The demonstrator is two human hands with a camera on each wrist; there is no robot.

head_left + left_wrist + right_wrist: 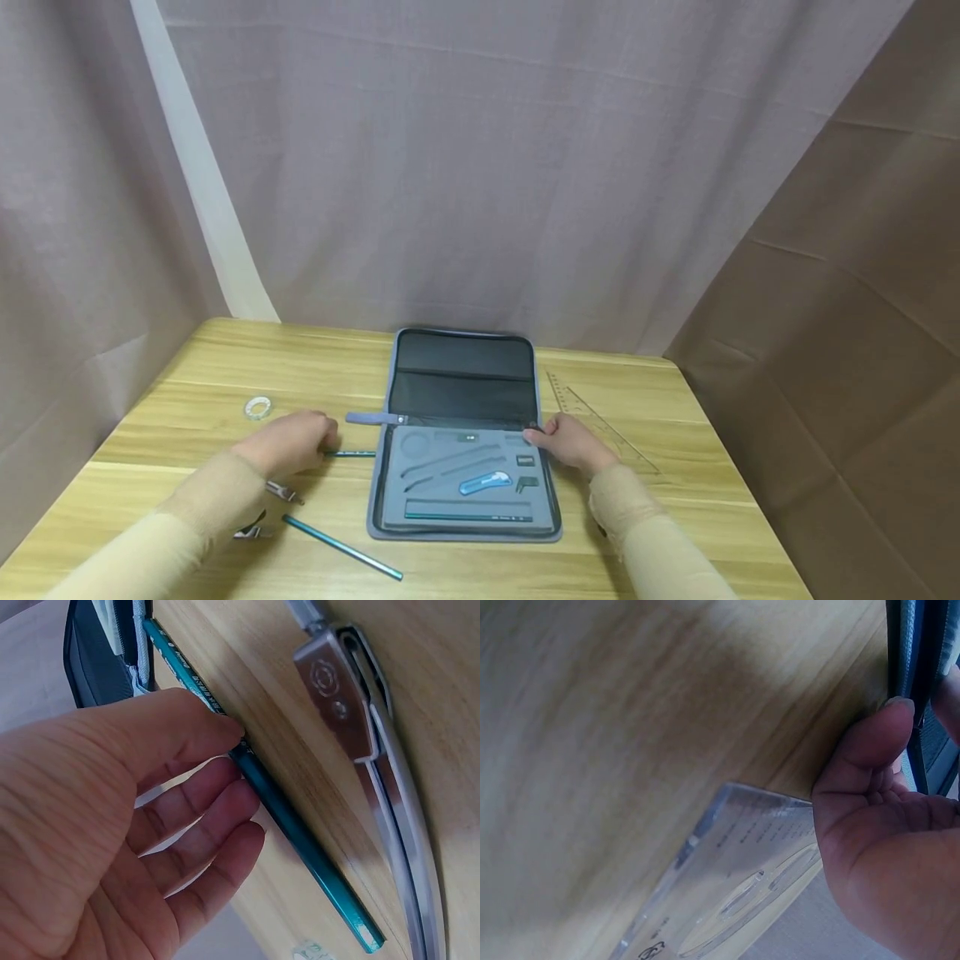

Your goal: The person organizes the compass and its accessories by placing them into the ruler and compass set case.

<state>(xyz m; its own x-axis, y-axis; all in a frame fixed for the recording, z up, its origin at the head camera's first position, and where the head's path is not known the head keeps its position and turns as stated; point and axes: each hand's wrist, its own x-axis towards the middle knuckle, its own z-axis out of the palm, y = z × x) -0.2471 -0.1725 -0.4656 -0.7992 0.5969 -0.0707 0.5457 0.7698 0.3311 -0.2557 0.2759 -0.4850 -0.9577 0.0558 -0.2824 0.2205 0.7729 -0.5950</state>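
My left hand (292, 444) pinches a dark green pencil (281, 806) between thumb and fingertips, low over the table left of the case. My right hand (573, 442) is at the right edge of an open zip case (555, 500), its thumb on the outer side of the zipped edge and a finger over the inside. The case's grey foam tray (442, 492) holds a blue utility knife (485, 482), a small sharpener (525, 460) and a green pencil (468, 517) in the bottom slot. Several shaped recesses show bare foam.
Another green pencil (342, 547) lies in front of the case. A metal compass (341, 697) lies beside my left hand, partly under the forearm in the head view. A tape roll (257, 407) stands farther left. A clear set square (607, 429) lies right of the case.
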